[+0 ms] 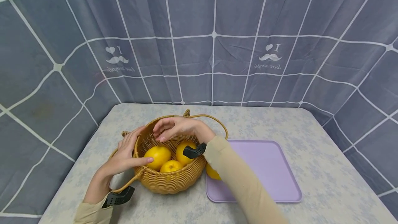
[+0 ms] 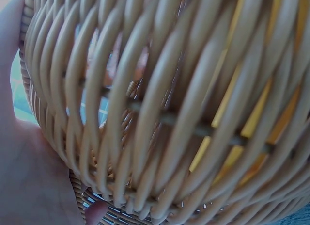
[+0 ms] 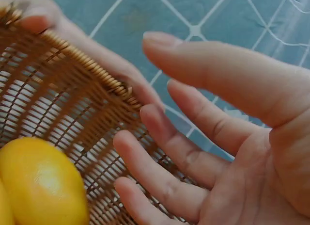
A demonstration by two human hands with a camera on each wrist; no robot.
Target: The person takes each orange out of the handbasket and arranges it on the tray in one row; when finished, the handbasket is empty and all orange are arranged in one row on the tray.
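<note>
A woven wicker basket (image 1: 169, 184) stands on the table, holding three yellow lemons (image 1: 157, 156). At its left side my left hand (image 1: 125, 155) grips the rim, with the thumb reaching over the inside and the other fingers along the outside. My right hand (image 1: 180, 127) hovers over the basket's opening with its fingers loosely bent and nothing in them. In the right wrist view, the right fingers (image 3: 160, 179) are spread apart from the nearest lemon (image 3: 46, 181). Wicker weave (image 2: 155, 89) fills most of the left wrist view, and yellow shows through its gaps.
To the right lies a flat purple tray (image 1: 264, 168). Another lemon (image 1: 212, 173) sits at the tray's left edge, partly hidden by my right forearm. One basket handle (image 1: 222, 127) sticks out toward the tray. A grey checked curtain (image 1: 199, 58) surrounds the table (image 1: 329, 182).
</note>
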